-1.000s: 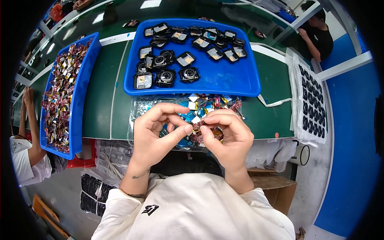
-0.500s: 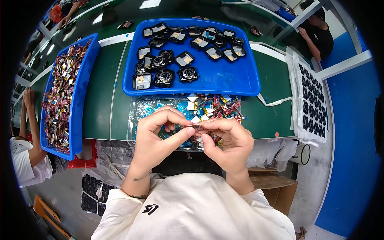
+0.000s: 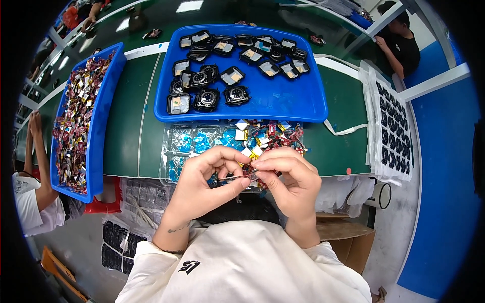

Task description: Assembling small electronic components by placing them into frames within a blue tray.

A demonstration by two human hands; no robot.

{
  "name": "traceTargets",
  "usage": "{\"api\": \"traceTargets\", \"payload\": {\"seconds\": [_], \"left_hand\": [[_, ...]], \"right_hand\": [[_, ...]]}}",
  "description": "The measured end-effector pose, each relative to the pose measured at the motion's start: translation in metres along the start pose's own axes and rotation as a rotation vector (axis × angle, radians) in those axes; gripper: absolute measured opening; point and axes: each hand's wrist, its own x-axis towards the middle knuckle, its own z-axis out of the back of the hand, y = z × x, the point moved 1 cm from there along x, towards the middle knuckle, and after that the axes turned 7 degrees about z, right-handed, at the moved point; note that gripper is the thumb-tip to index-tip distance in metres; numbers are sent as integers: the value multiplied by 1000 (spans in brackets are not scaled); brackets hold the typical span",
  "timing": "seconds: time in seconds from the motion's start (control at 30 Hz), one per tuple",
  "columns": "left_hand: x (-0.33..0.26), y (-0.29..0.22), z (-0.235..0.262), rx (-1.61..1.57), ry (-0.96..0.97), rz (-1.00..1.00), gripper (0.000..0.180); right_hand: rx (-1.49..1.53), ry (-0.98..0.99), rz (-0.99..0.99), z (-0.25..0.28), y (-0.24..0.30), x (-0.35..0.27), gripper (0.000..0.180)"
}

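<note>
Small flat part pinched between left hand and right hand.

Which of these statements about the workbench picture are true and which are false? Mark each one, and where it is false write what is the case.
1. Both hands pinch one small part between them. True: the left hand and right hand meet at the small part.
2. The middle blue tray is packed full. False: dark square parts fill its far and left areas; the near right is bare.
3. A long blue tray of small shiny pieces lies at the person's left. True.
4. The hands work above the middle blue tray. False: they are nearer the person, over a clear plastic tray with blue pieces.
</note>
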Motion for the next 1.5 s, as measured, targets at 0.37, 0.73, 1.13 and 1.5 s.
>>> {"api": "traceTargets", "payload": {"seconds": [0.37, 0.73, 1.13, 1.5], "left_hand": [[-3, 0, 0, 71, -43, -99, 6], [-1, -1, -3, -51, -30, 19, 6], [-5, -2, 13, -89, -5, -223, 4], [-7, -5, 12, -152, -40, -185, 1]], "right_hand": [[177, -107, -112, 0, 9, -4, 14], [203, 55, -203, 2, 7, -7, 2], [-543, 304, 67, 23, -11, 23, 6], [-678, 652, 211, 12, -38, 116, 27]]}}
